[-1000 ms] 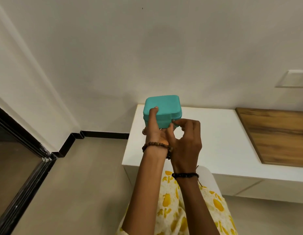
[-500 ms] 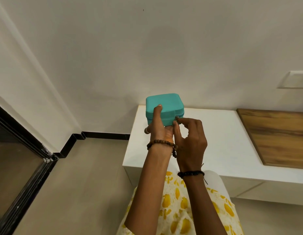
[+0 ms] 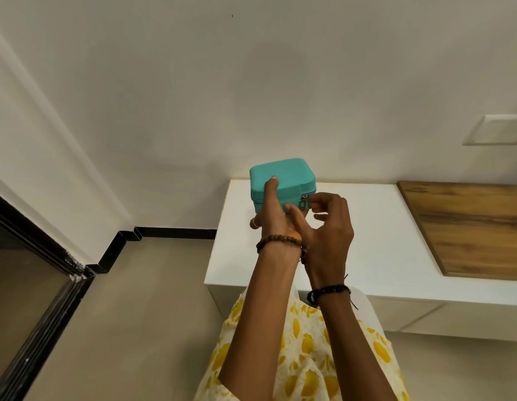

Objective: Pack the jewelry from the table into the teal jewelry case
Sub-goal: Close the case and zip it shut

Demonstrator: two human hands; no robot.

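Right hand (image 3: 326, 227) fingers pinch the zipper pull (image 3: 304, 202) on the closed teal case (image 3: 283, 176); left hand (image 3: 273, 215) grips the case from below, thumb on its lid, mid-frame above the white table (image 3: 367, 241)

The left hand (image 3: 276, 218) held the closed teal case (image 3: 283, 176) up above the white table (image 3: 396, 241), thumb on its lid. The right hand (image 3: 328, 235) pinched the zipper pull (image 3: 304, 201) at its front corner.

White table (image 3: 396, 244); wooden board (image 3: 468, 227), seemingly inset.
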